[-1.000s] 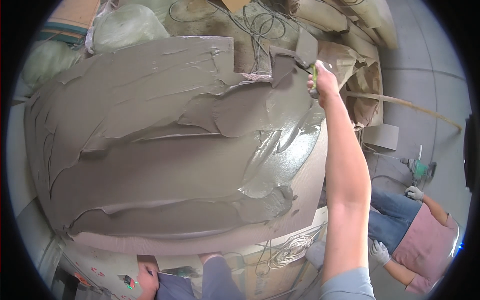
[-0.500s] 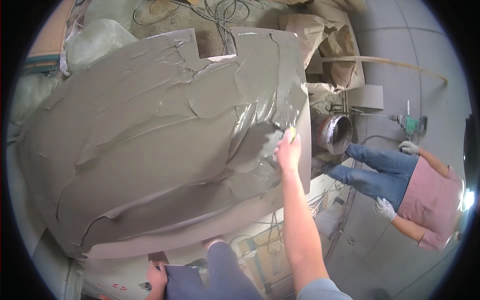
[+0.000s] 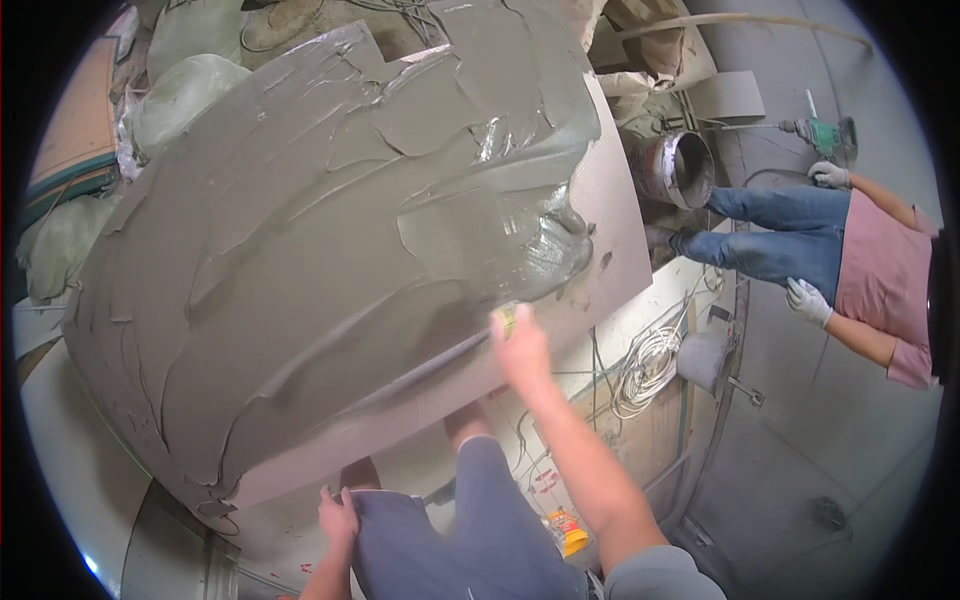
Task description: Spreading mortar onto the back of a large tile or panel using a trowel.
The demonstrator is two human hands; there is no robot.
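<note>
My right hand (image 3: pixel 520 350) is closed around the yellow-green handle of a trowel (image 3: pixel 509 320), at the near edge of a grey mortar layer (image 3: pixel 330 240). Its blade is hard to make out against the mortar. Thick, ridged mortar covers most of a large pinkish slab (image 3: pixel 625 230), which has a notch in its far edge. Bare slab shows along the near and right sides. Lower left, my left hand (image 3: pixel 338 515) is closed on the hem of my dark shorts (image 3: pixel 385 530), beside my leg.
At right stands a co-worker in a pink shirt (image 3: pixel 885 270) and white gloves, near a mortar-stained bucket (image 3: pixel 665 170) and a green power mixer (image 3: pixel 826 134). Coiled pale cable (image 3: pixel 648 372) lies beyond the slab's near right side. Filled plastic bags (image 3: pixel 185 100) sit at far left.
My right hand has moved with the trowel left and toward me, from the slab's right side to its near edge. More bare slab shows at right. My view has shifted.
</note>
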